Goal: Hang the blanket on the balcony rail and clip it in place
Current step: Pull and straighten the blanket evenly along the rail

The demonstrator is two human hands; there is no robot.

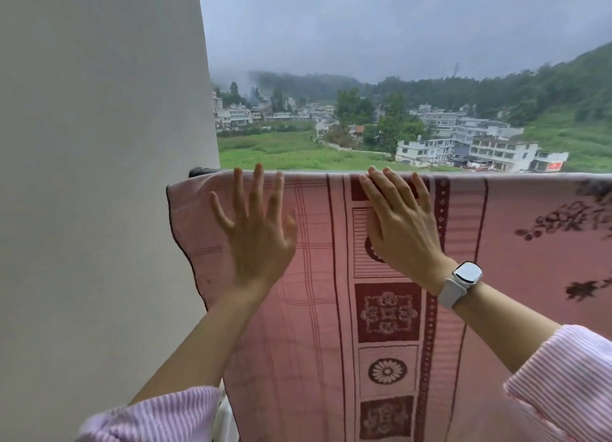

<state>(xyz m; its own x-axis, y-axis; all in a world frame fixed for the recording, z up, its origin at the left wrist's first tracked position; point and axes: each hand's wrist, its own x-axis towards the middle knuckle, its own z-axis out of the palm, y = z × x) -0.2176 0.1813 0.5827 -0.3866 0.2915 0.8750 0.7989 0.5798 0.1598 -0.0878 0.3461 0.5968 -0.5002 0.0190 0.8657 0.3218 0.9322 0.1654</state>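
No legible writing or brand: the watch face is blank with glare, and the red sign on a distant building is too small to read. Blanket: pink woven cloth with a dark edge binding, a faint plaid field at left, dark red vertical stripes, a column of 4 square panels with floral medallions, and dark floral motifs at right; draped over the rail, hanging down on the near side, its left edge just beside the wall. Left hand: fingers straight and spread wide, flat on the blanket below the rail, holding nothing. Right hand: fingers straight, close together, pressed flat on the blanket, tips at the rail. White watch on the right wrist; striped pink sleeves.
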